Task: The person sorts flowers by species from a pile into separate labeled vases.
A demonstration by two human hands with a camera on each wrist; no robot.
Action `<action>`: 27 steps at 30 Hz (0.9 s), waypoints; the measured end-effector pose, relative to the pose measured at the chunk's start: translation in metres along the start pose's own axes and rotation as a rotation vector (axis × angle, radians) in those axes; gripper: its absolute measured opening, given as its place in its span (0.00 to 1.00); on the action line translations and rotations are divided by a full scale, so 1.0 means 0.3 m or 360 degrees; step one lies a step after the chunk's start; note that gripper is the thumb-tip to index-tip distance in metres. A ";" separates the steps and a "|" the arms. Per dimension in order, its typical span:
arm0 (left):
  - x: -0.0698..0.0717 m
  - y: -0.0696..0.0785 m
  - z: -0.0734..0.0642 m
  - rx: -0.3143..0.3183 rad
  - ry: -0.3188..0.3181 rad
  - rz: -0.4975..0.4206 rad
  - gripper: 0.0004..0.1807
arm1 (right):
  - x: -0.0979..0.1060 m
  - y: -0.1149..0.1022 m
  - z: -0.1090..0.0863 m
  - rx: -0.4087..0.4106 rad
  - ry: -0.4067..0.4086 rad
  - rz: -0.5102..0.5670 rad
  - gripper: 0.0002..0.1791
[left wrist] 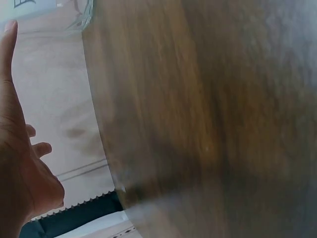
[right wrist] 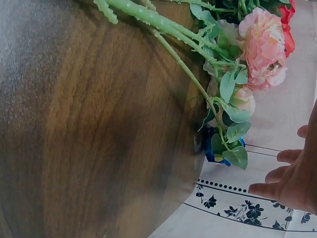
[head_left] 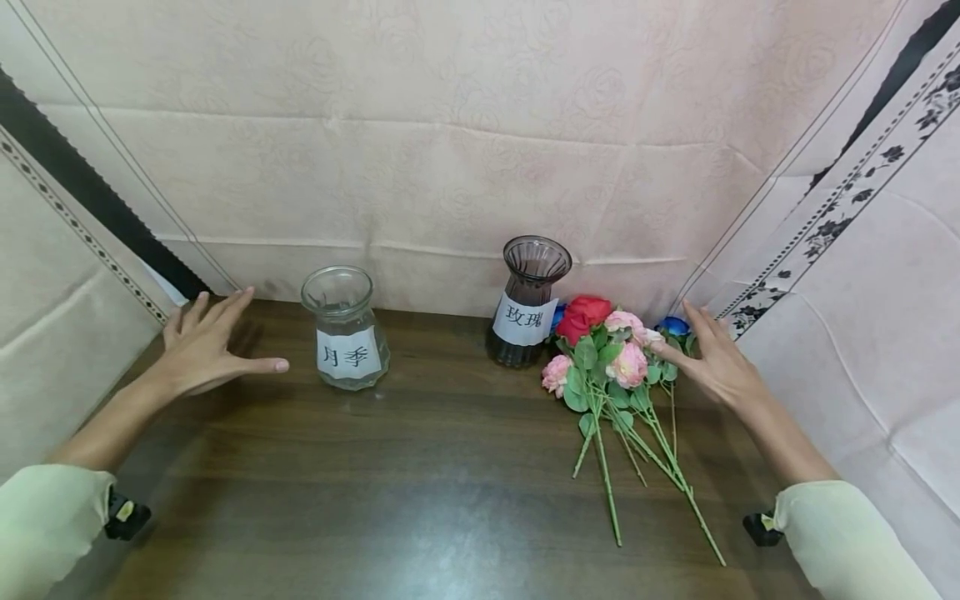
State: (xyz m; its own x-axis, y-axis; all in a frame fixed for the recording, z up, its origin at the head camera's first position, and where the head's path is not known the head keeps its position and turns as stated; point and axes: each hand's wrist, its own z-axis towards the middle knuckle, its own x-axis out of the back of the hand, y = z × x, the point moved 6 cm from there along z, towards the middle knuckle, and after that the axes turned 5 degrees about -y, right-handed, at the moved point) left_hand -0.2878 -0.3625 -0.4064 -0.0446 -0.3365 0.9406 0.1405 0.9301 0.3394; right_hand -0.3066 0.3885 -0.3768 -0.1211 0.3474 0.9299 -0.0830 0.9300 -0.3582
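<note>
Spread wide, my left hand (head_left: pixel 204 343) is over the table's left side with nothing in it, its thumb pointing toward a clear glass vase (head_left: pixel 347 325) with a white label. My right hand (head_left: pixel 716 360) has its fingers extended beside a pile of artificial flowers; whether it touches them I cannot tell. The pile holds a red flower (head_left: pixel 585 317), several pink flowers (right wrist: pixel 263 47) and blue flowers (right wrist: pixel 218 148), with green stems (head_left: pixel 607 479) pointing toward me. Left of the pile stands a dark grey glass vase (head_left: pixel 525 308), also labelled, partly behind the flowers.
Both vases stand near the back edge of the brown wooden table (head_left: pixel 360 492). Pale patterned cloth (head_left: pixel 465 183) hangs behind it, with more cloth (head_left: pixel 870 333) along the right side and the left.
</note>
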 end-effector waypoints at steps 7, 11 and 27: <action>-0.031 0.045 0.011 -0.0049 -0.0059 -0.0055 0.79 | -0.005 -0.003 -0.007 -0.0001 -0.0024 0.0033 0.59; -0.042 0.080 0.023 -0.0088 -0.0060 -0.0102 0.80 | -0.019 -0.008 -0.019 0.0009 -0.0020 0.0052 0.59; -0.104 0.179 0.047 -0.0041 -0.0153 -0.0395 0.79 | -0.068 -0.082 -0.059 0.0053 0.0077 0.0131 0.60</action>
State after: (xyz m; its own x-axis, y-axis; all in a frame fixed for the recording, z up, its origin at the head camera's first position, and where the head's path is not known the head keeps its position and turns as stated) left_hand -0.2927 -0.2999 -0.4175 -0.1747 -0.5372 0.8251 0.1388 0.8162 0.5608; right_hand -0.2847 0.3608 -0.3855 -0.0812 0.4287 0.8998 -0.1075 0.8937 -0.4356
